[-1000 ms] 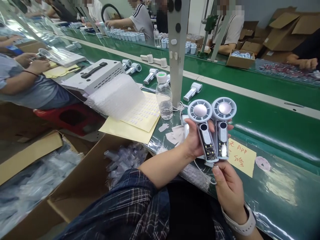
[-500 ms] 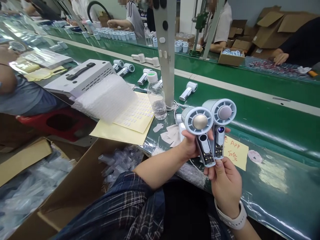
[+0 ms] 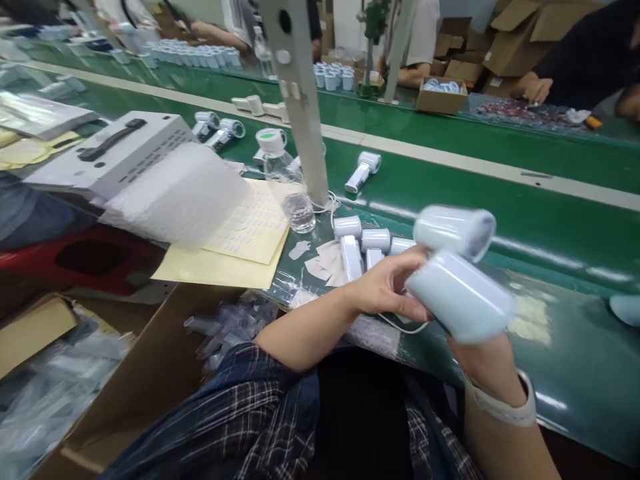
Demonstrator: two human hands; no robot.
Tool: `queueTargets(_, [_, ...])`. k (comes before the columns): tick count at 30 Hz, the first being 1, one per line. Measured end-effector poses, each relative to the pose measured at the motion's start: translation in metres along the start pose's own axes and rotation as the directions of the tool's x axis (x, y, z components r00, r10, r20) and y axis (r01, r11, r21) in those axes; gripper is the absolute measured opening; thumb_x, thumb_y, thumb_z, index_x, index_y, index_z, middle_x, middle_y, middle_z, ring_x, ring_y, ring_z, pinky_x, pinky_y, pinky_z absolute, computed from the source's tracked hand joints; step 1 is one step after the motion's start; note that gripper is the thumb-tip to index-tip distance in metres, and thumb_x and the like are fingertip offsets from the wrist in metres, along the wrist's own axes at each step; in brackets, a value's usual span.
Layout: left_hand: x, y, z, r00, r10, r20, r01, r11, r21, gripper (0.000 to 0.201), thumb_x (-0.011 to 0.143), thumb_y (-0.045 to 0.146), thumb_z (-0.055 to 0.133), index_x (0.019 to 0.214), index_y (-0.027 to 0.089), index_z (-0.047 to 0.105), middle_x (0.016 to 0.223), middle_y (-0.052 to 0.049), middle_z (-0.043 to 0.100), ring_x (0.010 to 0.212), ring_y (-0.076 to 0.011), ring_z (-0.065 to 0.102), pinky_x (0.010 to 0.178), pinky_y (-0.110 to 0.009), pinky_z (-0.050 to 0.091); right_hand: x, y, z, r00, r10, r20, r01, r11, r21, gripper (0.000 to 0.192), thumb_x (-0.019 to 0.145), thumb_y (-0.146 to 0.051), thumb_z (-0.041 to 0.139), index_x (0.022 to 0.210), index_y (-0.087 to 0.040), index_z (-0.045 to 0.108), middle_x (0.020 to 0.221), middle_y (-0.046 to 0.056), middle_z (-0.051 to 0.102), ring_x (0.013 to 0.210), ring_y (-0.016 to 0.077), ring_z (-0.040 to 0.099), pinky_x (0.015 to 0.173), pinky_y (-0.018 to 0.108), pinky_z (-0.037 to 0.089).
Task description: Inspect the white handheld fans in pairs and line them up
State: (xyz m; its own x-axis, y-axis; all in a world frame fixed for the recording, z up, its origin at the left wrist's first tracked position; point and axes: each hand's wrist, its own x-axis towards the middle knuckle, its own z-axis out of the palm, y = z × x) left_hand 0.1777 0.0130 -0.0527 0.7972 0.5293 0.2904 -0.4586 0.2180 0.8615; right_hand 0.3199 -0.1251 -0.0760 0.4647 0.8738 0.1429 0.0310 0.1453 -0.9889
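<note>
My left hand grips one fan; my right hand, mostly hidden, holds the other fan, both blurred above the belt. Beside my knee, a carton holds clear bags.

Two pale blue handheld fans, held above the table edge.

The near fan is blurred and tilted, its rounded cylindrical head pointing down to the right, smooth side to the camera. The far fan sits just behind and above it, touching or nearly so, its barrel head lying sideways with the open end facing right.
</note>
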Motion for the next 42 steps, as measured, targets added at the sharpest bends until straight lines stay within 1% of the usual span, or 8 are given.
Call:
queueTargets(2, [0.002,-0.007,0.001,0.999,-0.03,0.032,0.027,0.997,0.066,0.054,0.059,0.057,0.099,0.087,0.017,0.076,0.11,-0.013,0.072,0.121,-0.0367,0.066,0.109,-0.048,0.05,0.001,-0.002,-0.01,0.998,0.054,0.008,-0.055,0.995,0.084,0.055,0.085,-0.046,0.087,0.134,-0.028,0.07,0.141,0.012,0.071,0.127,0.0367,0.068,0.103,0.055,0.058])
queueTargets(7, [0.01,-0.021,0.005,0.973,-0.118,-0.196,0.096,0.988,-0.118,0.057,0.087,0.076,0.068,0.095,0.019,0.067,0.09,-0.006,0.068,0.089,-0.0215,0.067,0.087,-0.039,0.059,0.002,-0.006,-0.02,0.981,0.091,-0.17,-0.068,0.989,0.134,0.044,0.071,-0.037,0.098,0.106,-0.026,0.072,0.092,0.002,0.076,0.081,0.0227,0.072,0.083,0.043,0.064])
queueTargets(10, [0.01,-0.02,0.008,0.978,-0.168,-0.123,0.136,0.962,-0.235,0.058,0.081,0.071,0.077,0.105,0.021,0.061,0.094,-0.003,0.064,0.083,-0.0187,0.068,0.081,-0.038,0.061,0.003,-0.008,-0.022,0.974,0.089,-0.21,-0.046,0.978,0.202,0.042,0.077,-0.039,0.093,0.109,-0.026,0.071,0.1,0.003,0.075,0.085,0.0221,0.072,0.08,0.04,0.065])
queueTargets(12, [0.008,-0.019,0.011,0.98,-0.181,-0.087,0.156,0.96,-0.234,0.059,0.074,0.051,0.09,0.114,0.024,0.056,0.099,-0.001,0.063,0.084,-0.017,0.068,0.079,-0.035,0.061,0.002,-0.011,-0.025,0.988,0.065,-0.138,-0.029,0.968,0.249,0.035,0.084,-0.039,0.086,0.113,-0.026,0.071,0.109,0.006,0.075,0.089,0.0223,0.072,0.077,0.039,0.065])
queueTargets(15, [0.005,-0.021,0.015,0.984,-0.174,-0.036,0.164,0.969,-0.183,0.063,0.076,0.035,0.09,0.123,0.025,0.05,0.1,0.001,0.06,0.083,-0.0143,0.066,0.077,-0.032,0.06,0.0,-0.014,-0.026,0.999,-0.003,-0.052,0.018,0.954,0.298,0.029,0.088,-0.034,0.082,0.114,-0.026,0.073,0.112,0.006,0.075,0.089,0.0203,0.072,0.078,0.037,0.065])
queueTargets(22, [0.004,-0.03,0.009,0.995,-0.07,0.07,0.075,0.994,-0.078,0.048,0.087,0.041,0.083,0.115,0.022,0.049,0.102,-0.001,0.061,0.082,-0.0159,0.071,0.082,-0.038,0.061,-0.003,-0.012,-0.019,0.999,-0.008,-0.032,0.017,0.951,0.31,0.027,0.09,-0.033,0.084,0.115,-0.027,0.075,0.109,0.003,0.077,0.087,0.0184,0.073,0.08,0.034,0.066])
queueTargets(30, [0.003,-0.022,0.009,0.989,-0.089,0.12,0.101,0.99,-0.097,0.045,0.089,0.036,0.082,0.116,0.023,0.048,0.107,-0.002,0.06,0.087,-0.0175,0.073,0.087,-0.04,0.06,-0.001,-0.01,-0.014,0.997,0.062,-0.052,-0.041,0.94,0.34,0.035,0.086,-0.034,0.084,0.119,-0.026,0.075,0.113,0.005,0.077,0.092,0.021,0.074,0.09,0.039,0.066])
queueTargets(42, [0.002,-0.026,0.009,0.993,-0.112,0.033,0.114,0.992,-0.049,0.053,0.085,0.042,0.084,0.115,0.023,0.045,0.106,-0.001,0.061,0.082,-0.0161,0.071,0.078,-0.036,0.06,-0.005,-0.014,-0.017,0.994,0.067,-0.087,-0.044,0.969,0.242,0.029,0.087,-0.035,0.082,0.113,-0.026,0.074,0.106,0.006,0.075,0.089,0.0225,0.07,0.08,0.039,0.064])
